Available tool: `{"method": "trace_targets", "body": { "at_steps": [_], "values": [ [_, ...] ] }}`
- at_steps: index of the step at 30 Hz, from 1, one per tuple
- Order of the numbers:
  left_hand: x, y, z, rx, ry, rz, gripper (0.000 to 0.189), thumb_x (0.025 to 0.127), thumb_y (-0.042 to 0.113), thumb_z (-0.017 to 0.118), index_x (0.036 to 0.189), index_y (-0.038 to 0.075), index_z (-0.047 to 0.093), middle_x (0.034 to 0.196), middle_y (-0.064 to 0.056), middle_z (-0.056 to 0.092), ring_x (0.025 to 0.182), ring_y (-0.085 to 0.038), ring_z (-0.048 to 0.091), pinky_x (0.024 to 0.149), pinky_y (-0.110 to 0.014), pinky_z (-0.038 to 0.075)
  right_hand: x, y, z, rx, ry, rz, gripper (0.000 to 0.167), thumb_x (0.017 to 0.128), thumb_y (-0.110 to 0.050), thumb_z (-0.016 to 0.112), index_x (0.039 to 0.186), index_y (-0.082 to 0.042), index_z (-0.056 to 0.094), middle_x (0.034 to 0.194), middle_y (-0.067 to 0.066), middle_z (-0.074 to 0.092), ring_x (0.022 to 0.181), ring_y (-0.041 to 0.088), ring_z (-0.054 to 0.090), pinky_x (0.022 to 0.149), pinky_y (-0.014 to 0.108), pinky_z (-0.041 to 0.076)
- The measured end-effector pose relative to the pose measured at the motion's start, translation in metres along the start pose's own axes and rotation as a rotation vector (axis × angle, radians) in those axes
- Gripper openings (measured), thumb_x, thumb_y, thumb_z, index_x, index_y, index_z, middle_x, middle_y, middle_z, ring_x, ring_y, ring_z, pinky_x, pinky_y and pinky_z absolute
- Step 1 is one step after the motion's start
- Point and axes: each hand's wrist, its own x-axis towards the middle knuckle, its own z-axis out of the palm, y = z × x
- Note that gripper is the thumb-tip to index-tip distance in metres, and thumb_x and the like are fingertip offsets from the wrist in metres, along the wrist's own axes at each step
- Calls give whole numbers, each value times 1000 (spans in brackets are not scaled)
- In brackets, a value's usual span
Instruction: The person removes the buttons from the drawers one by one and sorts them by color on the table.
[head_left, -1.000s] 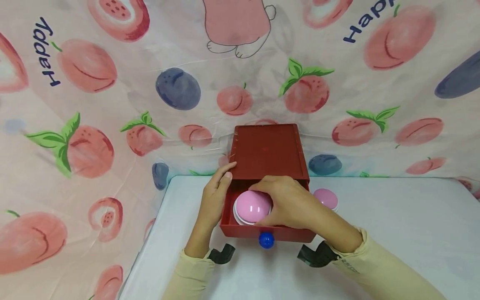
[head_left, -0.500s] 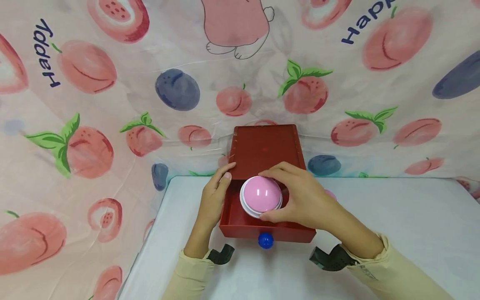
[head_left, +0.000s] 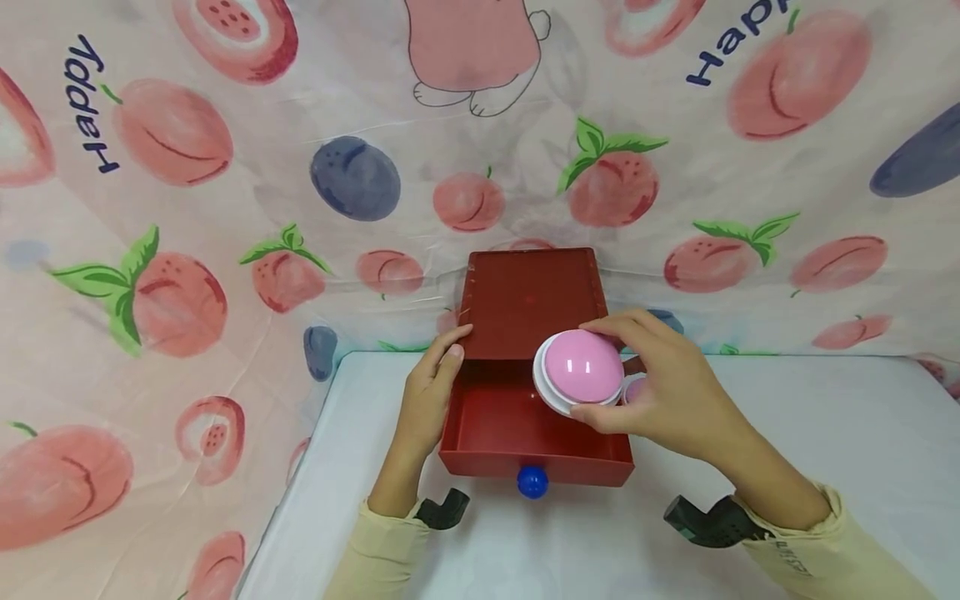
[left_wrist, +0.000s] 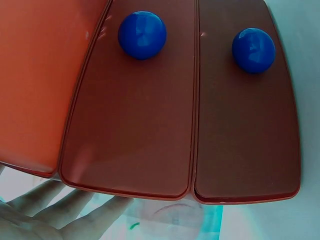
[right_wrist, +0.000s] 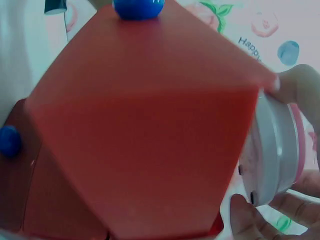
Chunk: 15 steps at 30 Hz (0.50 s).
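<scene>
My right hand [head_left: 675,392] pinches a round pink-domed push button with a white base [head_left: 577,367] between thumb and fingers, tilted, above the right side of the opened drawer [head_left: 487,421]. The right wrist view catches its white underside edge [right_wrist: 272,145] and small black feet. Bare red floor shows in the drawer. My left hand [head_left: 427,392] rests along the left side of the red-brown drawer cabinet [head_left: 532,300], fingers extended. A second pink button [head_left: 634,388] shows through the gap between my right thumb and fingers, mostly hidden by the hand.
A blue knob [head_left: 532,482] sits on the opened drawer's front. Below it, two shut drawers [left_wrist: 130,125] with blue knobs show in the left wrist view. The cabinet stands on a white table [head_left: 787,433], near a fruit-print cloth [head_left: 405,317] hanging behind.
My right hand has lifted the pink-domed button from inside the drawer and carried it up and to the right. The left hand has stayed at the cabinet's side.
</scene>
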Motion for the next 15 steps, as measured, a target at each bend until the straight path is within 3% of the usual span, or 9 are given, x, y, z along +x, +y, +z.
{"method": "trace_targets", "body": {
  "at_steps": [3,10,15],
  "values": [
    [0,0,-1,10,5,6,36,108,43,46,141,36,59,150,5,52,139,-21,48,116,-54,39,-4,7,-6,-5,28,17,76,63,-32,99,128,-23,63,125,-10,60,107,6,58,78,22,59],
    [0,-2,0,13,6,2,36,108,42,46,141,36,59,149,4,54,136,-21,51,115,-54,41,-13,27,-20,-4,106,61,74,65,-29,98,130,-20,63,124,-6,62,104,2,55,79,2,47],
    [0,-2,0,12,4,2,36,108,42,46,141,36,59,148,3,54,134,-22,52,114,-54,42,-19,42,-27,-3,156,115,75,66,-25,98,132,-19,63,122,-2,65,98,-3,55,79,-1,44]
  ]
}}
